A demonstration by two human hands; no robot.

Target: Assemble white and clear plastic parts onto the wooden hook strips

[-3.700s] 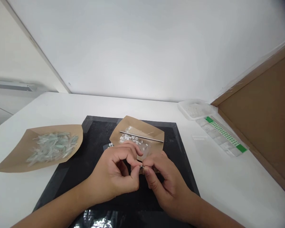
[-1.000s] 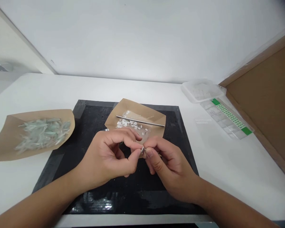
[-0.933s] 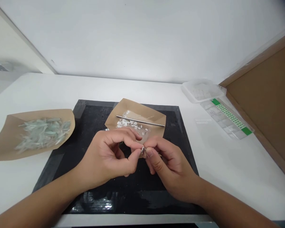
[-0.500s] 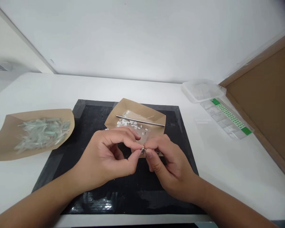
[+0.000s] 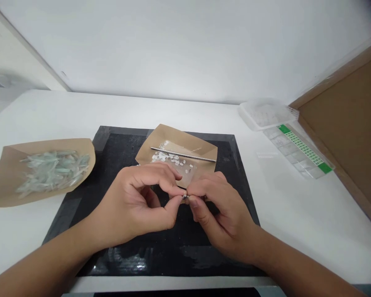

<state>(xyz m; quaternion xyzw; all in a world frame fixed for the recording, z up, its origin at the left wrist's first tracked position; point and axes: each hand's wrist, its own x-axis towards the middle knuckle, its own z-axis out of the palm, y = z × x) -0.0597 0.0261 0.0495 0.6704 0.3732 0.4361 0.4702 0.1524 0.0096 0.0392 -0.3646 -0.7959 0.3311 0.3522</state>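
Observation:
Between the pinched fingertips of both hands is a tiny shiny metallic piece (image 5: 184, 196), too small to name. My left hand (image 5: 148, 194) grips it from the left with thumb and index finger, its other fingers curled. From the right, my right hand (image 5: 214, 204) pinches the same spot, its fingers closed. Just beyond the hands lies a brown paper tray (image 5: 204, 146) holding small white oval pieces (image 5: 162, 156). A thin dark metal strip, perhaps tweezers (image 5: 183, 154), rests across that tray. The hands partly hide the tray's near side.
A black mat (image 5: 111, 144) covers the middle of the white table (image 5: 77, 109). On the left stands a brown paper tray (image 5: 6, 165) with many small clear plastic bags (image 5: 55, 169). A translucent tub (image 5: 266, 113) and a compartment box with a green label (image 5: 299, 148) lie at right, near a cardboard box (image 5: 343, 103).
The view has tilted down since the oldest frame. The hands keep their pinch close together, and the small piece has turned slightly between the fingertips.

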